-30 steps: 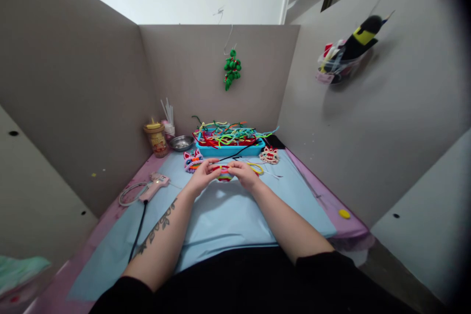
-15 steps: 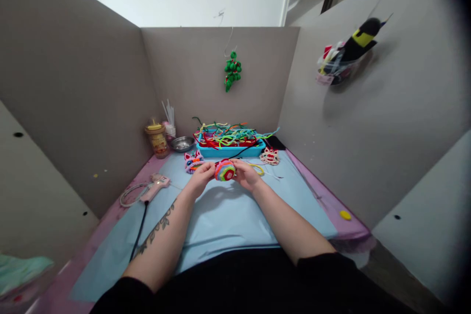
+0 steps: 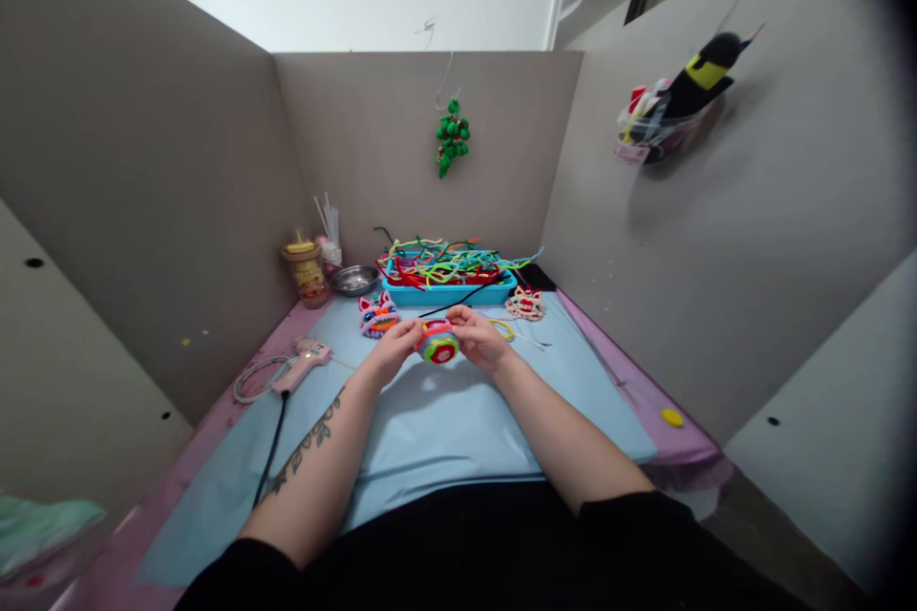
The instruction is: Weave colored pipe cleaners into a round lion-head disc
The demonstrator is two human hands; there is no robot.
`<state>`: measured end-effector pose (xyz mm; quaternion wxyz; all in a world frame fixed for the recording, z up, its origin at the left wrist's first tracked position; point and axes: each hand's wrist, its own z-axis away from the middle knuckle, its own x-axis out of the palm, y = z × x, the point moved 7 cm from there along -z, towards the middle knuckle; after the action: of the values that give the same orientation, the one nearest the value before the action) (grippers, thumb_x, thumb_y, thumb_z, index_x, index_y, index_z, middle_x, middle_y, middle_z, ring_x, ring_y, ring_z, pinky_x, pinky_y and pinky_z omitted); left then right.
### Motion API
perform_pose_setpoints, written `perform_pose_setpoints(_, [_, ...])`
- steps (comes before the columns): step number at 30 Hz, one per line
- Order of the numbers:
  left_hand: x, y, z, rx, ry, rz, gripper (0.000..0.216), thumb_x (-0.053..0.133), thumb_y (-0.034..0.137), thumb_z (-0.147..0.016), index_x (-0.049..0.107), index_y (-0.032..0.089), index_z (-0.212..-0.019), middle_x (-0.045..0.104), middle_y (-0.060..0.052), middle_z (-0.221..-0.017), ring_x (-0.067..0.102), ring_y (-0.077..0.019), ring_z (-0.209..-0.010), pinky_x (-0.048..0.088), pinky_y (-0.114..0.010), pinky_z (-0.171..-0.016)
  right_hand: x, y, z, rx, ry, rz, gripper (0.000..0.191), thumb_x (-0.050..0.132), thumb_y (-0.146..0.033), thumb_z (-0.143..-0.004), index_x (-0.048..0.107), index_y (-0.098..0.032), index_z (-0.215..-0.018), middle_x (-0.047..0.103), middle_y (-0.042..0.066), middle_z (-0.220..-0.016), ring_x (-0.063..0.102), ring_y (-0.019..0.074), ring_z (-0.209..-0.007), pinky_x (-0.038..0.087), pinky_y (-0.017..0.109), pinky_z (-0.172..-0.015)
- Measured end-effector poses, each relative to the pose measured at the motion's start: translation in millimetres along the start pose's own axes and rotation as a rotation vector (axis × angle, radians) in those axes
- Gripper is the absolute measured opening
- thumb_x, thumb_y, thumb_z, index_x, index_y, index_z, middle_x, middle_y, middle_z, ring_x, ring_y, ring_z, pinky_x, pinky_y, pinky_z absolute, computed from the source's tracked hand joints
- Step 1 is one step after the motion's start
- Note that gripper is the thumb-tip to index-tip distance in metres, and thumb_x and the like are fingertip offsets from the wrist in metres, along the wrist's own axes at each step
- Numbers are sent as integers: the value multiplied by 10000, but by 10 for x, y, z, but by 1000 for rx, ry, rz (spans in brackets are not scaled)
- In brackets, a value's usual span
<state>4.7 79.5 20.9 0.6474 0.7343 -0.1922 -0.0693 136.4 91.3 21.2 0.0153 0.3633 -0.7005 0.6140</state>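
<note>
Between both hands, above the blue-covered table, is a small round multicoloured pipe-cleaner piece point(image 3: 438, 347). Its rings run red, green, grey-blue and orange, and its rim faces up. My left hand point(image 3: 398, 347) pinches the left side of it, fingers closed. On the other side my right hand point(image 3: 479, 337) grips its right edge with thumb and fingers. A purple and orange pipe-cleaner animal head point(image 3: 377, 315) lies just beyond my left hand. A cream and red one point(image 3: 526, 304) sits beyond my right hand, near a yellow loop point(image 3: 503, 329).
A blue basket point(image 3: 450, 294) heaped with coloured pipe cleaners stands at the back. To its left are a metal bowl point(image 3: 355, 281) and a lidded cup point(image 3: 308, 273). A pink glue gun point(image 3: 305, 366) with its cord lies at left. A yellow disc point(image 3: 671, 417) lies at right.
The round piece has tilted and dropped slightly, so its red upper rim now shows more. Both hands keep hold of it and have barely shifted.
</note>
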Motion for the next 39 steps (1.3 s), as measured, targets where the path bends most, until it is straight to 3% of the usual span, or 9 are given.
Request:
perform_pose_setpoints(4, [-33, 8, -6, 29, 12, -57, 341, 692, 446, -681, 546, 139, -710, 500, 31, -620, 436, -89, -583, 326, -223, -581, 30, -54, 16, -23, -21, 1, 365, 800, -222, -549, 616, -201, -863, 630, -20, -782, 574, 113, -681, 424, 232, -645])
perform_pose_setpoints(7, [-26, 22, 7, 42, -14, -50, 343, 707, 432, -665, 532, 141, -711, 521, 27, -633, 456, -92, -591, 340, -224, -591, 56, -53, 39, 1, -39, 32, 360, 791, -323, -584, 630, -189, -876, 633, 6, -796, 565, 129, -681, 421, 254, -646])
perform_pose_setpoints(13, [41, 15, 36, 34, -110, -23, 327, 755, 374, -627, 548, 139, -720, 581, 10, -660, 510, -105, -597, 378, -234, -604, 62, -9, 57, 34, -66, 191, 330, 775, -423, -606, 593, -162, -694, 532, -25, -604, 452, 100, -557, 337, 230, -553])
perform_pose_setpoints(19, [-42, 58, -10, 106, 10, 57, 428, 744, 396, -655, 620, 148, -982, 647, -64, -917, 590, -175, -804, 425, -280, -731, 42, -51, 35, -53, -39, 182, 396, 771, -494, -598, 534, -181, -650, 501, -38, -586, 435, 104, -558, 338, 241, -582])
perform_pose_setpoints(22, [-38, 50, -16, 93, -2, 83, 421, 715, 394, -696, 621, 150, -1026, 652, -82, -964, 596, -196, -856, 424, -303, -773, 29, -91, 35, -105, -36, 165, 408, 772, -511, -589, 537, -185, -660, 541, -23, -626, 474, 124, -601, 368, 267, -631])
perform_pose_setpoints(26, [4, 74, 18, 105, -73, 109, 381, 708, 392, -705, 638, 131, -973, 661, -82, -907, 594, -198, -838, 418, -309, -773, 14, -121, 37, -148, -52, 150, 393, 773, -497, -597, 546, -188, -682, 586, -1, -698, 515, 146, -665, 392, 293, -687])
perform_pose_setpoints(30, [-12, 105, 43, 117, -59, 123, 323, 732, 384, -676, 630, 118, -829, 647, -55, -778, 575, -165, -730, 415, -289, -711, -5, -97, 22, -123, -53, 173, 377, 734, -516, -636, 566, -197, -747, 586, 9, -731, 533, 158, -704, 412, 306, -719])
perform_pose_setpoints(34, [-29, 103, 32, 111, -3, 10, 317, 732, 395, -669, 610, 118, -763, 618, -30, -704, 553, -146, -674, 411, -274, -671, -4, -264, 77, -308, 72, 422, 390, 681, -489, -696, 565, -244, -977, 571, 49, -1031, 526, 204, -995, 399, 352, -884])
perform_pose_setpoints(39, [-24, 92, 21, 107, 38, -157, 314, 711, 402, -692, 619, 122, -798, 620, -26, -717, 555, -137, -665, 404, -262, -655, 173, -471, 235, -573, 202, 991, 108, 619, -325, -773, 638, -225, -810, 511, 74, -1126, 453, 232, -1124, 300, 404, -1014])
